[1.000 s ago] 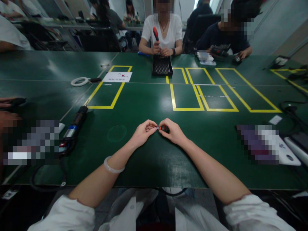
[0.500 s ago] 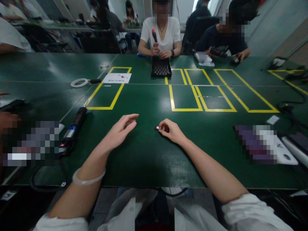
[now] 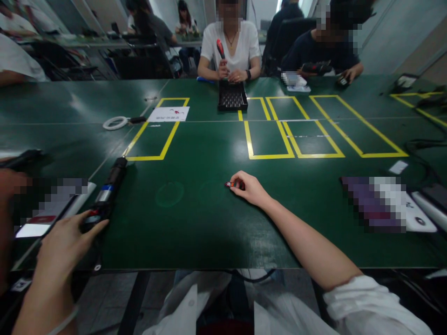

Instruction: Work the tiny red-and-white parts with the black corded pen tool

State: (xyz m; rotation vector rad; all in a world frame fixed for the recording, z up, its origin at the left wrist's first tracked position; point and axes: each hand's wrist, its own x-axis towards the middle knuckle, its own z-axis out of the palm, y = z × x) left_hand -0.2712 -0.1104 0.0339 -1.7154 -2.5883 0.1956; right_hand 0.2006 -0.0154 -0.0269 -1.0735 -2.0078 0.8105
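My right hand (image 3: 248,187) rests on the green table (image 3: 209,218) with its fingers pinched on a small red and black part (image 3: 230,185) that has a metal tip pointing left. My left hand (image 3: 64,246) is far to the left at the table's near edge, fingers stretched out and touching the lower end of a black electric screwdriver (image 3: 104,195) with a silver and blue band. The screwdriver lies on the table, pointing away from me.
Yellow tape rectangles (image 3: 268,139) mark the table. A black tray (image 3: 232,97), a white tape ring (image 3: 115,123) and a paper sheet (image 3: 169,113) lie farther back. People sit opposite; one holds a red screwdriver (image 3: 220,48). A cable (image 3: 424,158) runs at right.
My left hand let go of the small part and swung left and toward me to the electric screwdriver. My right hand stayed put with the part.
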